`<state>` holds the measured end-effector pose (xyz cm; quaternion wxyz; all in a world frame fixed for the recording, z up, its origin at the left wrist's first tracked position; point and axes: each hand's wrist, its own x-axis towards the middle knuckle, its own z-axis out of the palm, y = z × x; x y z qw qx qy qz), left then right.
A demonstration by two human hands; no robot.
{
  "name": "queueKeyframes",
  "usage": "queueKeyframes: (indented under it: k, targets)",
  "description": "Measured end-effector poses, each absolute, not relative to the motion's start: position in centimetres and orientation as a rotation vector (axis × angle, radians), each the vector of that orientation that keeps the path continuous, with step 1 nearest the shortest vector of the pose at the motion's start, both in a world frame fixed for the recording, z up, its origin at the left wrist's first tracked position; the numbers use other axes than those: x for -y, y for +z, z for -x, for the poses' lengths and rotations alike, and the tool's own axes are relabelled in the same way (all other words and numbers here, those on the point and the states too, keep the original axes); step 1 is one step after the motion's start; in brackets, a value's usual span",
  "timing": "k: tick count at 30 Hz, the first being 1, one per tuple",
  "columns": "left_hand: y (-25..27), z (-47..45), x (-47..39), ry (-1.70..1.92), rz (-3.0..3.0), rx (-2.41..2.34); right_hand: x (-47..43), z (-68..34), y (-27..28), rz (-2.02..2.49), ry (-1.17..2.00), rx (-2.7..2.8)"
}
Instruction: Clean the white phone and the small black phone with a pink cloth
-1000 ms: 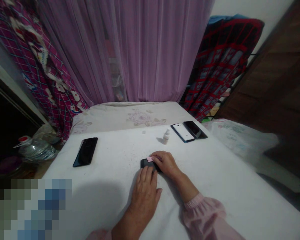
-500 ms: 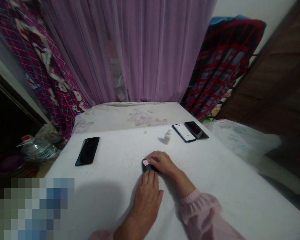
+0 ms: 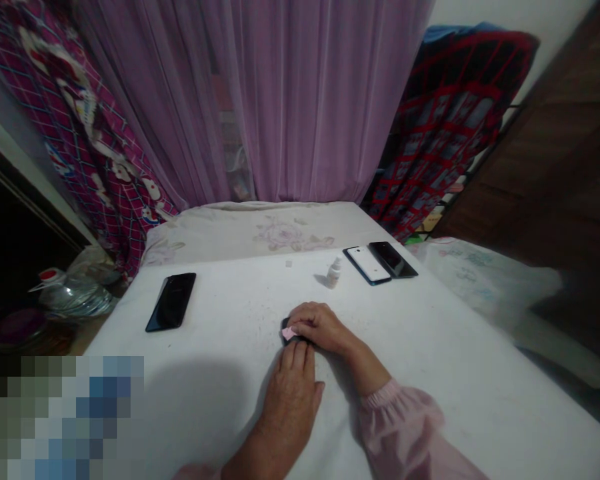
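Observation:
Between my hands on the white-covered table lies a small flat black object (image 3: 285, 324), mostly hidden, so its kind cannot be told. My right hand (image 3: 320, 327) bends over it from the far right side, pinching a small pink cloth (image 3: 289, 333) against its surface. My left hand (image 3: 290, 393) comes in from below, palm down, with straight fingers resting on the near edge of the black object. A small white spray bottle (image 3: 334, 274) stands upright just beyond the hands.
A black phone (image 3: 171, 302) lies to the left. At the far right are a white phone (image 3: 367, 264) on a dark blue one and another black phone (image 3: 393, 259). A tiny grey square (image 3: 289, 264) lies near the back. Purple curtains (image 3: 300, 100) hang behind the table (image 3: 405, 360).
My right hand has shifted the pink cloth slightly toward me over the black object. My left hand stays in place. The whole view has moved a little.

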<state>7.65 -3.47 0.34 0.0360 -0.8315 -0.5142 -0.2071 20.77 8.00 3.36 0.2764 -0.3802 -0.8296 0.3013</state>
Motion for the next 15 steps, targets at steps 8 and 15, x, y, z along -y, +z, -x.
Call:
queueKeyframes:
  k: [8,15]
  targets:
    - [0.6,-7.7,3.4,-0.611,2.576,1.586,-7.7,-19.3,3.2,1.329,0.611,2.153]
    - [1.5,-7.8,3.3,-0.550,2.603,1.598,-7.7,-20.7,3.5,1.273,0.703,2.188]
